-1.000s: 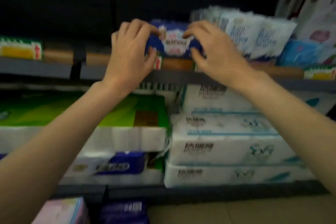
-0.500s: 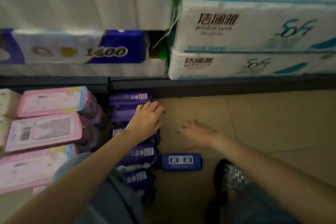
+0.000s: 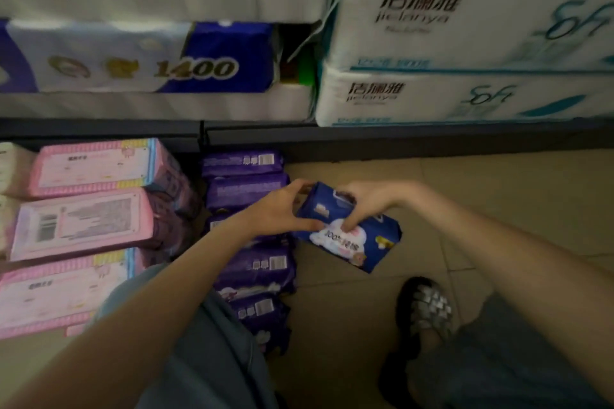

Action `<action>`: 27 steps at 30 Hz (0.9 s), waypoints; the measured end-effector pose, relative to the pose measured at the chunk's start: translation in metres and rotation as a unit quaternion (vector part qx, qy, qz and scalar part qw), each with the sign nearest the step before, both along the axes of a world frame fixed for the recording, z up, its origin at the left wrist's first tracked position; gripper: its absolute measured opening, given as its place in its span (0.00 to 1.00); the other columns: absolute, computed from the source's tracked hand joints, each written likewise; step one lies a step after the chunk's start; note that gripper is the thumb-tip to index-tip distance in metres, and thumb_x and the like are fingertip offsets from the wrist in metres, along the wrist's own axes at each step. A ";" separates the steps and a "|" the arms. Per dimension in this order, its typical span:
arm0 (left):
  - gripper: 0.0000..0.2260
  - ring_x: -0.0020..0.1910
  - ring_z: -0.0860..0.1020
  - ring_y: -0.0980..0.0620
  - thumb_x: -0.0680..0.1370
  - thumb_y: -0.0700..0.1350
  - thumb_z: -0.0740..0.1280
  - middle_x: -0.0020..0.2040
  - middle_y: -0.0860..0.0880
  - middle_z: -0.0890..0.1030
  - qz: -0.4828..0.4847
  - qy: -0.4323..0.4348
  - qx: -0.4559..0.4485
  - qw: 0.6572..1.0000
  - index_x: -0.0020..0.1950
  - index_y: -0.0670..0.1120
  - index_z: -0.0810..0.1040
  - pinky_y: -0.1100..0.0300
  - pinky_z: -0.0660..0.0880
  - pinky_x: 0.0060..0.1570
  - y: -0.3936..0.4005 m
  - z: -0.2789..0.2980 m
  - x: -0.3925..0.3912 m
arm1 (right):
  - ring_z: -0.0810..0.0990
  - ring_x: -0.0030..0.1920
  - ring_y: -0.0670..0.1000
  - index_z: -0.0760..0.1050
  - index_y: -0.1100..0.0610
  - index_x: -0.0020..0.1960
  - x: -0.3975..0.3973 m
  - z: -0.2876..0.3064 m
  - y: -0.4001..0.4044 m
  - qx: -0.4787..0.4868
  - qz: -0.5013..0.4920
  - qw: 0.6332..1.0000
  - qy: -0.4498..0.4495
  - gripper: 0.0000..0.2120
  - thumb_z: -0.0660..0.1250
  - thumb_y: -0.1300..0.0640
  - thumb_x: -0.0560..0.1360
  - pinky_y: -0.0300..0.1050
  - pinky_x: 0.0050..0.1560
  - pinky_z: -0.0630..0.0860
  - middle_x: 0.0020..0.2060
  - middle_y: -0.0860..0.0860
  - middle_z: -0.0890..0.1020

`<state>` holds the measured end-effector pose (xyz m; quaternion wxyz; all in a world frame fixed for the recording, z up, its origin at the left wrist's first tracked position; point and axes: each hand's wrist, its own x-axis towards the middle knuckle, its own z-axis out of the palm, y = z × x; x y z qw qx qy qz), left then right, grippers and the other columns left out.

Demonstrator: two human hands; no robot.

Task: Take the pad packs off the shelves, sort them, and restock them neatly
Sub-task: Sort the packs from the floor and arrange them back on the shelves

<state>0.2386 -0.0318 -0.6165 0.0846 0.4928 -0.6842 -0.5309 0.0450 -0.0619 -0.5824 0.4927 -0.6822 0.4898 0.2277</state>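
A dark blue pad pack with a white cloud print is held tilted just above the tan floor, at the middle of the view. My left hand grips its left end between thumb and fingers. My right hand pinches its upper edge and front face. A row of several purple pad packs lies on the floor to the left of it, running toward me. Pink pad packs lie stacked further left.
A dark shelf edge runs across above the floor. On it stand white tissue bundles at right and a blue and white roll pack at left. My sandalled foot stands on the tiled floor at lower right.
The view dropped from the upper shelf to the floor. Half a second ago both hands were off the blue pack lying on the floor; now both hold it, lifted and tilted.
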 end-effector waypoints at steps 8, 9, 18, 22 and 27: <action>0.23 0.42 0.81 0.62 0.61 0.54 0.77 0.47 0.55 0.82 0.138 0.121 -0.082 0.980 0.53 0.50 0.77 0.66 0.77 0.47 -0.075 0.174 0.031 | 0.76 0.57 0.46 0.68 0.54 0.67 0.000 0.202 -0.051 -0.349 -0.055 0.928 -0.118 0.32 0.75 0.49 0.67 0.47 0.60 0.74 0.61 0.49 0.76; 0.20 0.40 0.81 0.63 0.63 0.52 0.75 0.47 0.54 0.82 0.158 0.136 -0.095 0.973 0.52 0.49 0.78 0.67 0.78 0.46 -0.080 0.196 0.036 | 0.74 0.58 0.45 0.65 0.52 0.69 0.004 0.221 -0.049 -0.394 -0.039 0.910 -0.126 0.36 0.75 0.46 0.66 0.45 0.58 0.75 0.63 0.48 0.74; 0.20 0.45 0.81 0.61 0.61 0.56 0.77 0.46 0.56 0.83 0.226 0.200 -0.339 0.891 0.49 0.52 0.78 0.68 0.77 0.45 -0.096 0.387 0.067 | 0.70 0.59 0.59 0.55 0.55 0.75 0.028 0.348 -0.067 -0.792 0.090 0.599 -0.072 0.46 0.63 0.40 0.62 0.57 0.56 0.69 0.63 0.57 0.70; 0.23 0.51 0.80 0.56 0.66 0.55 0.75 0.54 0.52 0.80 0.248 0.216 -0.421 0.845 0.57 0.52 0.73 0.62 0.78 0.46 -0.109 0.436 0.069 | 0.60 0.64 0.57 0.54 0.50 0.73 0.034 0.404 -0.106 -0.859 0.056 0.504 -0.068 0.41 0.65 0.44 0.63 0.56 0.64 0.61 0.67 0.55 0.68; 0.21 0.52 0.79 0.56 0.74 0.46 0.70 0.55 0.51 0.77 0.231 0.215 -0.433 0.844 0.65 0.50 0.69 0.65 0.79 0.41 -0.129 0.463 0.069 | 0.58 0.68 0.61 0.56 0.51 0.74 0.029 0.431 -0.129 -0.822 -0.039 0.550 -0.145 0.41 0.71 0.47 0.66 0.57 0.67 0.64 0.71 0.58 0.59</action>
